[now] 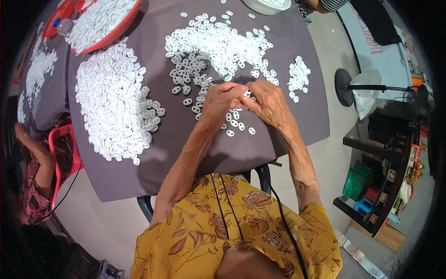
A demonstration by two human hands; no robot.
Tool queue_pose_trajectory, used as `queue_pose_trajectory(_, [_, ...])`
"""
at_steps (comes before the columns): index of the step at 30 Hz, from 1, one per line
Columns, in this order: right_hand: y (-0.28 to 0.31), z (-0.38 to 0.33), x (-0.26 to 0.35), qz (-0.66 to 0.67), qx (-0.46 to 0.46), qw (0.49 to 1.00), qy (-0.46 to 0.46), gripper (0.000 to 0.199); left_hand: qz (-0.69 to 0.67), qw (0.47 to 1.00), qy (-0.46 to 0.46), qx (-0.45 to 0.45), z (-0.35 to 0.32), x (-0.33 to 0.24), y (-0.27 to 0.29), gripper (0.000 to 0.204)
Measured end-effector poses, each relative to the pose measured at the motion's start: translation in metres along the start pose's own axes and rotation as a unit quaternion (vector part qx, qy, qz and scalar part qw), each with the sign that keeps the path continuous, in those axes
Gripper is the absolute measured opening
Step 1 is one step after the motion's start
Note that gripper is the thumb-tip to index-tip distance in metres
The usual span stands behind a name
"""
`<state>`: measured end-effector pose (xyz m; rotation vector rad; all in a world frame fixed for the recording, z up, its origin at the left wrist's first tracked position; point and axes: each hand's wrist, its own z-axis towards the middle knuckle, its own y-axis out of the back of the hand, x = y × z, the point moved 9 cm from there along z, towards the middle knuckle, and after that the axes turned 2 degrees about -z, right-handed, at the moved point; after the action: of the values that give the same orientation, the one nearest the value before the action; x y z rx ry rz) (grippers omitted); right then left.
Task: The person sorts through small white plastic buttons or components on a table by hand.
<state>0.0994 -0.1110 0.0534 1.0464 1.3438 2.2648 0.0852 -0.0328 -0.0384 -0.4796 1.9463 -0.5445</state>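
Note:
My left hand (218, 103) and my right hand (269, 103) meet over the table, thumbs and fingers pinched together. Between their fingertips shows a small white two-holed oval piece (247, 93), partly covered by the fingers. Just beyond the hands spreads a loose pile of the same white oval pieces (218, 44). Several single pieces lie under and near my wrists, such as one oval piece (252, 130). Left of my left arm is a large dense heap of these pieces (111, 102). A small heap of pieces (298, 76) sits right of my right hand.
The table has a grey-purple cloth (186, 149). A red basket (123, 30) full of white pieces stands far left, beside a clear bottle (62, 25); a white bowl (267, 7) is at the far edge. People sit left and far right. A dark shelf (381, 181) stands right.

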Motion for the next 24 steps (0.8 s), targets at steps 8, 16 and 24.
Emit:
queue_pose_trajectory(8, [0.001,0.000,-0.001,0.028,-0.027,0.999,0.033,0.023,0.000,1.000,0.016,-0.001,0.000,0.004,-0.001,0.028])
queue_pose_trajectory(16, [-0.002,0.000,-0.004,0.035,-0.016,0.998,0.053,0.025,0.008,1.000,0.021,0.008,0.001,0.006,-0.001,0.029])
queue_pose_trajectory(24, [-0.004,-0.006,-0.004,0.016,0.003,0.997,0.078,0.022,0.004,0.999,0.010,0.039,0.001,0.012,-0.007,0.024])
